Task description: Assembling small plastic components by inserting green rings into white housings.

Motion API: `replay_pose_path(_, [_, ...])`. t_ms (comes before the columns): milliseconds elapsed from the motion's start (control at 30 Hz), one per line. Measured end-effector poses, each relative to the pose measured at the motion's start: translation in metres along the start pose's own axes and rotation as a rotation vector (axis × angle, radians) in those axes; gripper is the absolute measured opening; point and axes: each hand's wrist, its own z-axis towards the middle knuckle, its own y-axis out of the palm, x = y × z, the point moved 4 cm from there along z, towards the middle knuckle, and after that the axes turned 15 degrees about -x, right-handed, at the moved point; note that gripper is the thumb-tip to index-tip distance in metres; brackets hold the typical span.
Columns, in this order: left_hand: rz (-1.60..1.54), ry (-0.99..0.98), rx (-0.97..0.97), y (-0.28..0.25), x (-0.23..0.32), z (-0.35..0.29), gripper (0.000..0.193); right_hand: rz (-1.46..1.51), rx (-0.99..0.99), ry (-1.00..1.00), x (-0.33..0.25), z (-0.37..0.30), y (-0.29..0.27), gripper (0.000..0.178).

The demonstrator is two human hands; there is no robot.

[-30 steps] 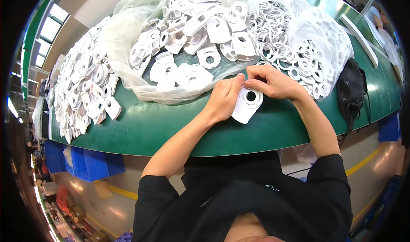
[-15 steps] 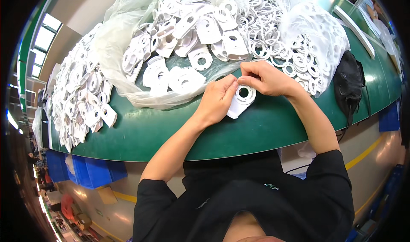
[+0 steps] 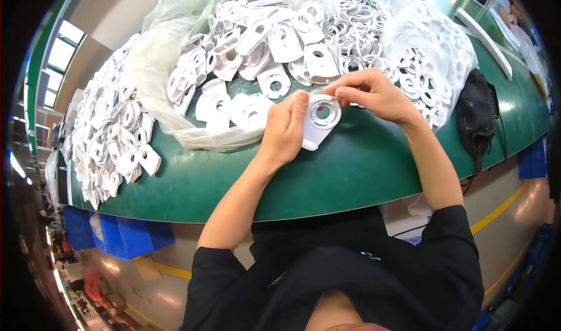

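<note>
As the white plate (image 3: 316,137) is gripped by the left hand (image 3: 285,126) over the bench (image 3: 362,167), its long axis, ring end foremost, is slanted toward the right hand (image 3: 377,96). Whether anything is pinched by that nearly closed hand cannot be told.

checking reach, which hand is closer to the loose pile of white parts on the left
Left. The left hand holds a white part to the right of the loose pile; the right hand is farther right, at that part's upper right edge.
</note>
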Motion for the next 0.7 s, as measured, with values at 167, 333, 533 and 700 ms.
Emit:
replay_pose_path(167, [0.094,0.048,-0.026,-0.002,0.004,-0.001,0.039,-0.076,-0.027,-0.034,-0.003,0.001,0.007,0.02])
replay_pose_path(333, [0.214,-0.001,-0.093,-0.001,0.012,-0.002,0.026,-0.261,-0.026,-0.071,-0.006,0.002,0.011,0.013])
replay_pose_path(533, [0.352,0.063,-0.097,0.003,0.009,-0.001,0.019,-0.467,0.009,-0.125,0.004,0.004,0.016,0.015])
replay_pose_path(700, [0.4,0.052,-0.101,0.003,0.006,-0.002,0.019,-0.466,0.026,-0.087,0.003,0.005,0.022,0.017])
